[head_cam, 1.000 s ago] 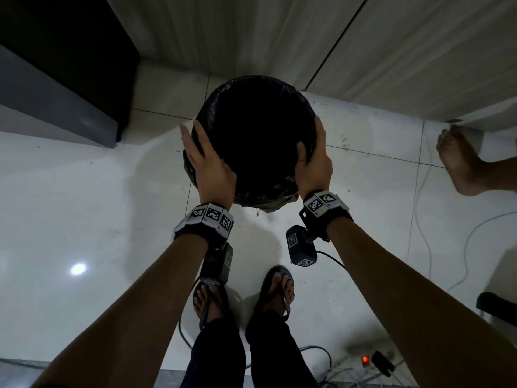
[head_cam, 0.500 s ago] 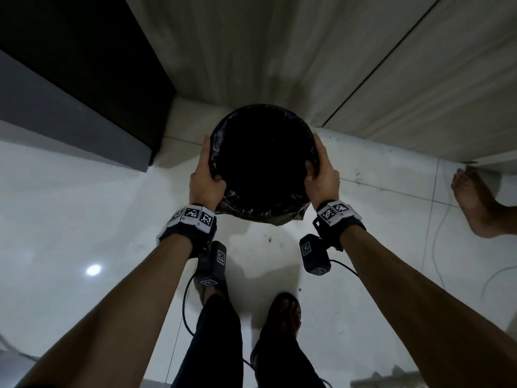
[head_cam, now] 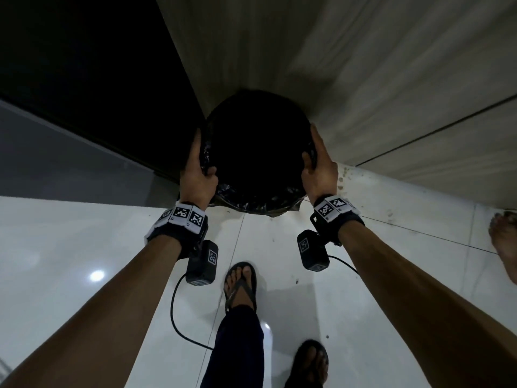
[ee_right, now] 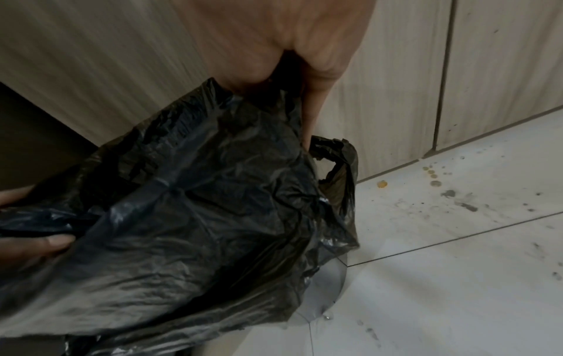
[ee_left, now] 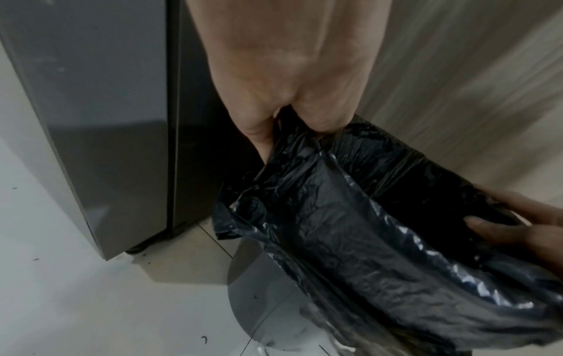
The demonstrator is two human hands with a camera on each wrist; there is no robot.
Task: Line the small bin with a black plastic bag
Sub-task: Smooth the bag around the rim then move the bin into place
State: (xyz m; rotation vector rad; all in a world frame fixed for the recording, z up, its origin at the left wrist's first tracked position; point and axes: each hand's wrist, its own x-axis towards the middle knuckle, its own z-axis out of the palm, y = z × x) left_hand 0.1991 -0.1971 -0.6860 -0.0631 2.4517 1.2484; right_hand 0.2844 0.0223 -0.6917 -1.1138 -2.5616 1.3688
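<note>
The small bin [ee_left: 268, 289] is grey and wears a black plastic bag [head_cam: 257, 152] folded out over its rim. In the head view it sits close to the wall, beside a dark appliance. My left hand [head_cam: 195, 175] grips the left rim, thumb inside and fingers down the outside. On the opposite rim my right hand [head_cam: 319, 169] grips the same way. The left wrist view shows the left hand [ee_left: 283, 108] pinching the bag-covered rim [ee_left: 335, 192]. The right wrist view shows the right hand [ee_right: 289, 72] on crumpled bag [ee_right: 198, 204], bin wall [ee_right: 329, 289] below. Whether the bin touches the floor I cannot tell.
A dark grey appliance [head_cam: 70, 152] stands at the left, its side [ee_left: 106, 120] close to the bin. A wood-grain wall [head_cam: 363, 65] runs behind. The floor [head_cam: 84, 247] is glossy white tile, stained near the wall [ee_right: 457, 200]. My sandalled feet [head_cam: 240, 287] and another person's bare foot [head_cam: 503, 242] are nearby.
Both hands have carried the bin forward, toward the wall and the dark appliance. I have stepped forward with it. The grip on the rim is unchanged.
</note>
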